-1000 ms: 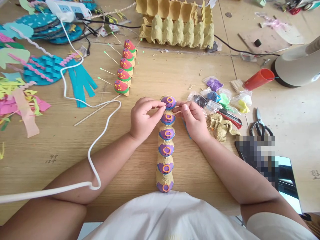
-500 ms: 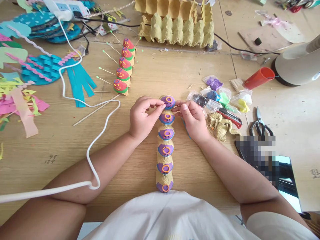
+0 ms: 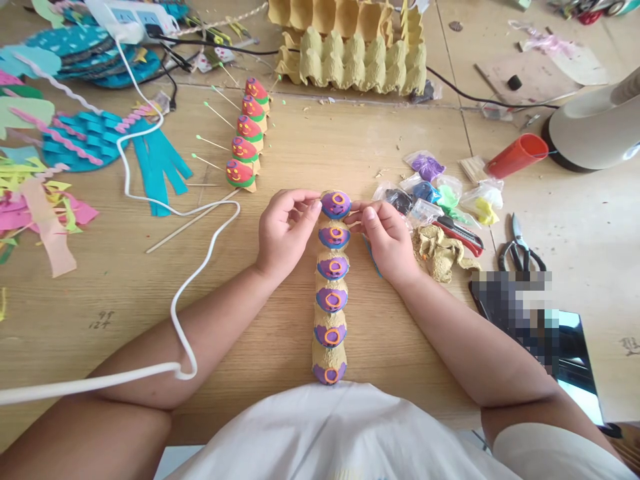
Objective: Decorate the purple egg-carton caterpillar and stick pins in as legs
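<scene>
A strip of egg carton cups (image 3: 332,300) runs lengthwise toward me on the table, with purple and blue modelling clay and an orange ring on each cup. Small faces mark several of them. At the far cup, the fingertips and thumb of my left hand (image 3: 284,230) come together against its left edge. From the other side, my right hand (image 3: 387,237) is curled, its thumb pressed to the index finger and its fingertips touching the cup's right edge. Anything small inside that pinch is hidden. A blue strip (image 3: 373,257) shows partly beneath the right hand.
Red-and-green cups (image 3: 245,148) with stick feelers stand at back left. Bags of clay (image 3: 425,192), a utility knife (image 3: 460,235), torn carton (image 3: 437,253) and scissors (image 3: 520,250) lie to the right. A white cable (image 3: 175,303) crosses my left arm. Egg cartons (image 3: 350,63) sit behind.
My left thumb has drawn back to the left from the far cup's face, leaving more of it visible. My right hand and the strip have hardly moved.
</scene>
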The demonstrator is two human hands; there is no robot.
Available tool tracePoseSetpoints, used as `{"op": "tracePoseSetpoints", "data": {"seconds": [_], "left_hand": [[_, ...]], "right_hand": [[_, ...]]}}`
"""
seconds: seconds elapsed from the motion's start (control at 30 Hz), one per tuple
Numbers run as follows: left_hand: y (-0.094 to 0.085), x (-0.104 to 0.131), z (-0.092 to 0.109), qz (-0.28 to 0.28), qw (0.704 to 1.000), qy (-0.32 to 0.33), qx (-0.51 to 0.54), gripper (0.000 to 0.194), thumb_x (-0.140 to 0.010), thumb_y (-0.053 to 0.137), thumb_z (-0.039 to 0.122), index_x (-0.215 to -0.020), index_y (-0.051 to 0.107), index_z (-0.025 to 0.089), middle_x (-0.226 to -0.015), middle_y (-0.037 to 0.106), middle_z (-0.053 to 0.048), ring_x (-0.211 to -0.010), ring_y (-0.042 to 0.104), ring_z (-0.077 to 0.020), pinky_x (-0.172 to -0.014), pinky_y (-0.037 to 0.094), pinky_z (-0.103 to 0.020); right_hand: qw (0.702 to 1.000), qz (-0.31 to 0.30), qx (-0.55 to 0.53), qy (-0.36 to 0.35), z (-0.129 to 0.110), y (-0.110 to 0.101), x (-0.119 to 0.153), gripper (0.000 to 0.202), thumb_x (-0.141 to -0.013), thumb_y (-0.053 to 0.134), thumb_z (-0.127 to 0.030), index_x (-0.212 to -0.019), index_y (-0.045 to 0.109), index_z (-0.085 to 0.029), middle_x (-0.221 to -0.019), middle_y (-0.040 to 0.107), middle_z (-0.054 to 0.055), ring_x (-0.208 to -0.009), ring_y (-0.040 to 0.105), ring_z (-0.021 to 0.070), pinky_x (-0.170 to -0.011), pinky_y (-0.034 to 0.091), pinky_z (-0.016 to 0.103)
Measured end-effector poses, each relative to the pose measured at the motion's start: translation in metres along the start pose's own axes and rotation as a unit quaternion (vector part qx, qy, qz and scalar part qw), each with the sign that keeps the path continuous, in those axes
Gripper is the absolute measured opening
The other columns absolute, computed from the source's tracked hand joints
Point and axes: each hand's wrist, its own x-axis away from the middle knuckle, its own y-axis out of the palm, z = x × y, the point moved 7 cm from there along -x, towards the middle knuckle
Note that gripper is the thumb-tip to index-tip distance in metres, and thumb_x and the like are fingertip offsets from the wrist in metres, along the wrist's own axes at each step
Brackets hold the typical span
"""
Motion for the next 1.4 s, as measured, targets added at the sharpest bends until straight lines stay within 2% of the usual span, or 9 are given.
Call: {"op": "tracePoseSetpoints", "data": {"seconds": [0.2,0.33,0.57,0.67,0.77,0.9,1.13,1.3,1.4], "left_hand": [[0.007,0.002,-0.001,-0.045,0.998,-0.012,-0.031,0.031,-0.099,0.061,0.044,-0.12,0.067,0.023,-0.107,0.075,-0.006,-0.093,0.069,-0.016,-0.076,0.054,-0.026],[0.005,0.002,0.007,-0.04,0.992,0.049,-0.106,0.027,-0.102,0.057,0.039,-0.12,0.069,0.023,-0.112,0.074,-0.007,-0.106,0.067,-0.0197,-0.094,0.052,-0.034],[0.003,0.001,0.008,-0.025,0.988,0.055,-0.143,0.023,-0.099,0.06,0.031,-0.119,0.068,0.023,-0.121,0.071,-0.007,-0.117,0.062,-0.0222,-0.104,0.048,-0.037],[0.003,0.001,0.007,-0.026,0.99,0.053,-0.13,0.021,-0.098,0.062,0.028,-0.117,0.068,0.023,-0.121,0.071,-0.007,-0.117,0.063,-0.0222,-0.103,0.048,-0.037],[0.002,0.0,0.006,-0.02,0.992,0.044,-0.118,0.02,-0.097,0.062,0.027,-0.115,0.068,0.023,-0.12,0.072,-0.007,-0.116,0.064,-0.0221,-0.102,0.049,-0.036],[0.002,-0.001,0.002,-0.018,0.993,0.03,-0.113,0.021,-0.095,0.063,0.025,-0.115,0.068,0.023,-0.12,0.072,-0.007,-0.117,0.064,-0.0221,-0.101,0.049,-0.036],[0.003,-0.002,-0.003,-0.02,0.995,0.023,-0.096,0.021,-0.094,0.063,0.024,-0.115,0.068,0.023,-0.121,0.071,-0.007,-0.117,0.064,-0.0224,-0.1,0.05,-0.037],[0.002,-0.003,-0.003,-0.02,0.995,0.022,-0.092,0.022,-0.093,0.063,0.023,-0.115,0.068,0.023,-0.121,0.072,-0.007,-0.118,0.064,-0.0224,-0.101,0.05,-0.037],[0.002,-0.003,-0.002,-0.017,0.995,0.021,-0.092,0.021,-0.093,0.063,0.022,-0.114,0.068,0.023,-0.12,0.072,-0.007,-0.118,0.064,-0.0224,-0.102,0.049,-0.037]], "right_hand": [[1.0,0.006,0.019,0.006,-0.001,-0.002,-0.001,0.043,-0.09,0.064,-0.07,-0.089,0.061,-0.027,-0.103,0.072,0.002,-0.09,0.07,0.0168,-0.083,0.06,0.033],[0.995,-0.015,0.101,-0.02,-0.006,-0.001,-0.002,0.038,-0.097,0.058,-0.062,-0.09,0.063,-0.025,-0.101,0.073,0.004,-0.088,0.068,0.0182,-0.08,0.058,0.035],[0.938,-0.071,0.326,-0.09,-0.013,0.005,0.0,0.025,-0.097,0.065,-0.036,-0.076,0.062,-0.022,-0.12,0.07,0.01,-0.107,0.065,0.0259,-0.092,0.053,0.043],[0.956,-0.019,0.286,-0.063,-0.014,-0.003,-0.001,0.021,-0.095,0.067,-0.039,-0.082,0.066,-0.023,-0.102,0.072,0.007,-0.086,0.064,0.0206,-0.082,0.054,0.038],[0.991,0.035,0.123,0.033,-0.002,-0.015,-0.005,0.025,-0.096,0.065,-0.048,-0.089,0.067,-0.023,-0.082,0.069,0.002,-0.068,0.058,0.0145,-0.067,0.054,0.03],[0.985,0.051,-0.092,0.136,0.013,-0.023,-0.012,0.017,-0.091,0.069,-0.037,-0.101,0.064,-0.024,-0.091,0.071,0.0,-0.072,0.063,0.011,-0.064,0.057,0.024],[0.984,0.049,-0.1,0.14,-0.003,-0.03,-0.014,0.018,-0.089,0.059,-0.038,-0.099,0.066,-0.025,-0.084,0.064,0.001,-0.07,0.06,0.0132,-0.051,0.046,0.024],[0.985,0.022,0.142,0.094,-0.029,-0.029,-0.009,0.019,-0.092,0.059,-0.04,-0.085,0.066,-0.024,-0.065,0.049,-0.002,-0.056,0.045,0.014,-0.051,0.035,0.029],[0.894,-0.059,0.443,-0.011,-0.052,-0.016,0.0,0.011,-0.087,0.071,-0.032,-0.082,0.067,-0.022,-0.078,0.061,0.004,-0.074,0.057,0.0201,-0.069,0.044,0.034]]}}
